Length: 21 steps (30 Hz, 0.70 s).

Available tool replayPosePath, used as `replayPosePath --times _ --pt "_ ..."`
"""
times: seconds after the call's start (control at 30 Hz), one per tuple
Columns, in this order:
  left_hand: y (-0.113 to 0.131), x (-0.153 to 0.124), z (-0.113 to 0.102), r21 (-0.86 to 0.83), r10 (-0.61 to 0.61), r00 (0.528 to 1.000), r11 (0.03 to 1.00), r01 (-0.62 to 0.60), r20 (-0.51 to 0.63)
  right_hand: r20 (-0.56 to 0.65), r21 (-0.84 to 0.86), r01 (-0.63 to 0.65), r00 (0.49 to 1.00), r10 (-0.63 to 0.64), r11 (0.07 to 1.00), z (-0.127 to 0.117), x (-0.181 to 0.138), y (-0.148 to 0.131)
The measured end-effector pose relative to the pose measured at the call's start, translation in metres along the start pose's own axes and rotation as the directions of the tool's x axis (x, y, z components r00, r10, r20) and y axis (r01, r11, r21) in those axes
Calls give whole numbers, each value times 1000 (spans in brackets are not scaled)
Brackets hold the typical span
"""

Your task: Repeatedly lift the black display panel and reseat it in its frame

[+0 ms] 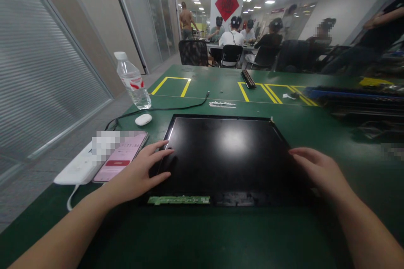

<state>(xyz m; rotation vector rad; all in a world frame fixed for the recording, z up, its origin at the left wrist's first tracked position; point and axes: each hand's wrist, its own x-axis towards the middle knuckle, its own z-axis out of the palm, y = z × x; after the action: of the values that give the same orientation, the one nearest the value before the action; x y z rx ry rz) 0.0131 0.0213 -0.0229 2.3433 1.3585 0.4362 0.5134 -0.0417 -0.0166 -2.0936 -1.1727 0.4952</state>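
Note:
A black LCD panel [227, 164] lies flat on the green table between my two hands, its dark glass facing up with a bright glare spot. My left hand [148, 172] rests at the panel's left edge, fingers spread, tips over the frame. At the right edge, my right hand [318, 170] has its fingers close together and bent against the frame; its thumb is hidden. Along the panel's near side sits a green circuit board strip [179, 200].
Left of the panel are a pink-screened phone [121, 159], a white power bank [78, 164], a white oval case [143, 119], a black cable [170, 109] and a water bottle [134, 82]. A dark ridged strip [248, 79] lies farther back. Blurred equipment [356, 101] stands right. Several people sit beyond.

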Motion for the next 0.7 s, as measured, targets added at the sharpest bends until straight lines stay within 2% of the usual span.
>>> replayPosePath --times 0.13,0.33,0.43,0.7 --pt "3 -3 -11 6 37 999 999 -37 39 -17 -49 102 995 -103 994 5 -2 2" --pt "7 -4 -20 -49 54 991 998 -49 123 116 -7 352 930 -349 936 13 -4 4" --pt "8 -4 -20 -56 49 986 998 -41 159 162 -28 376 916 -367 926 15 -4 6" --pt "12 -4 -20 -64 83 982 995 -72 172 198 -59 354 921 -337 933 16 -4 5"
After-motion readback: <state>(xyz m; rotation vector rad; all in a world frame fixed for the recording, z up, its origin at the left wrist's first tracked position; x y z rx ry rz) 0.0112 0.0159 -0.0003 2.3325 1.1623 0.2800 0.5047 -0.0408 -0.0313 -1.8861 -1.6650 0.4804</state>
